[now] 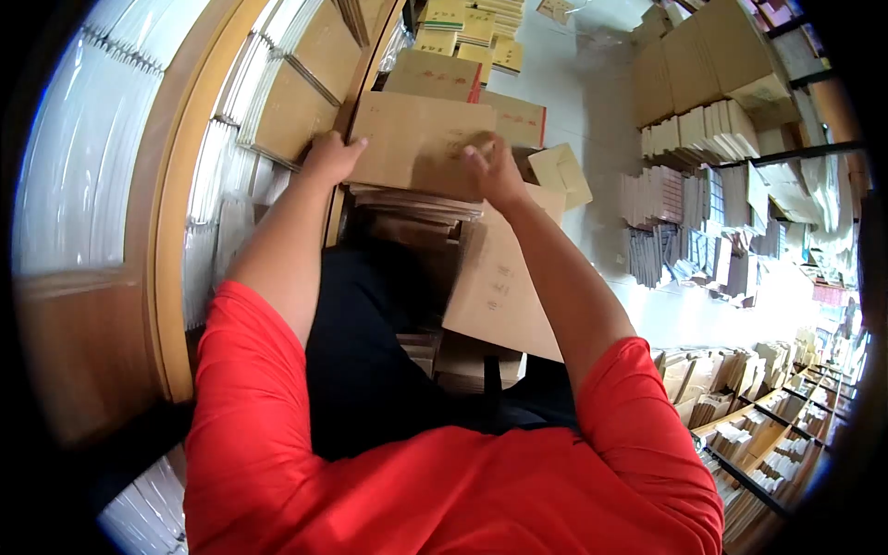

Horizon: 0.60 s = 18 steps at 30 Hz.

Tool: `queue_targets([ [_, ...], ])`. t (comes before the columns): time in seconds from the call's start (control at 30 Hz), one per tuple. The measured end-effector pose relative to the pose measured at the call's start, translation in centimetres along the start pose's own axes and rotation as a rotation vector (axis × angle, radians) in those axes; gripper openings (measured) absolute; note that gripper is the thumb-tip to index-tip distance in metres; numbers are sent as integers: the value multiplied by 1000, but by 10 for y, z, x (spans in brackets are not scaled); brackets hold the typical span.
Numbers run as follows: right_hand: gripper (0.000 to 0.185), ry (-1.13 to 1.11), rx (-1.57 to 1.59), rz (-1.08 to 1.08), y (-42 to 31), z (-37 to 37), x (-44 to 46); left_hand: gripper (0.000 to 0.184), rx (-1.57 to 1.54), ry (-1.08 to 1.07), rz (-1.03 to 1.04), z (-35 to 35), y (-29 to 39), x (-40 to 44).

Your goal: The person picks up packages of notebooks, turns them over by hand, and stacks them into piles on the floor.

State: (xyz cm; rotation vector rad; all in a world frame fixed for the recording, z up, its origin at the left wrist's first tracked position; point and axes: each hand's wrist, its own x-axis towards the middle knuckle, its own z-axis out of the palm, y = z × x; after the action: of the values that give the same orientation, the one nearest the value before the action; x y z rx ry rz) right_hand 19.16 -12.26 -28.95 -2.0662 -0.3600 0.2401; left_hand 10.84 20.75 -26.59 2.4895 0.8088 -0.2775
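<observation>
A large brown kraft-paper piece [407, 139] with printed characters lies in front of me; I cannot tell whether it is a folder or an envelope. My left hand [335, 157] is at its left edge, thumb spread away from the fingers, some of which are hidden. Over its right side is my right hand [501, 176], fingers bent and thumb apart, near the printing. Beneath it shows a stack of brown sheets [416, 203]. Another printed brown piece [504, 282] slants under my right forearm.
Wooden shelving [176, 213] packed with plastic-wrapped stacks [97, 157] runs along my left. Yellow printed bundles [476, 28] and a red-edged brown box [435, 76] lie ahead. Cartons [698, 60] and filled racks stand on the right, across a pale floor [592, 120].
</observation>
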Motion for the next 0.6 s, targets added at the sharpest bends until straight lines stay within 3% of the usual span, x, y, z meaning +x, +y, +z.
queue_targets([
  [0.07,73,99,372,172,-7,21,16,67,-23,-104,-29,-13,42,-13],
  [0.13,72,99,416,274,3,30,25,69,-41,52,-86,14,53,-8],
  [0.2,72,23,427,407,-6,20,20,69,-126,26,-199,8,70,-15],
  [0.27,73,-44,515,319,44,34,31,71,-198,-81,-235,7,69,-9],
  [0.3,73,-73,529,331,36,28,28,80,-272,-171,-196,10,54,2],
  [0.4,73,-126,619,374,30,25,28,82,-441,-339,-212,13,30,14],
  [0.6,75,-144,674,469,27,23,27,80,-696,-389,-264,21,18,15],
])
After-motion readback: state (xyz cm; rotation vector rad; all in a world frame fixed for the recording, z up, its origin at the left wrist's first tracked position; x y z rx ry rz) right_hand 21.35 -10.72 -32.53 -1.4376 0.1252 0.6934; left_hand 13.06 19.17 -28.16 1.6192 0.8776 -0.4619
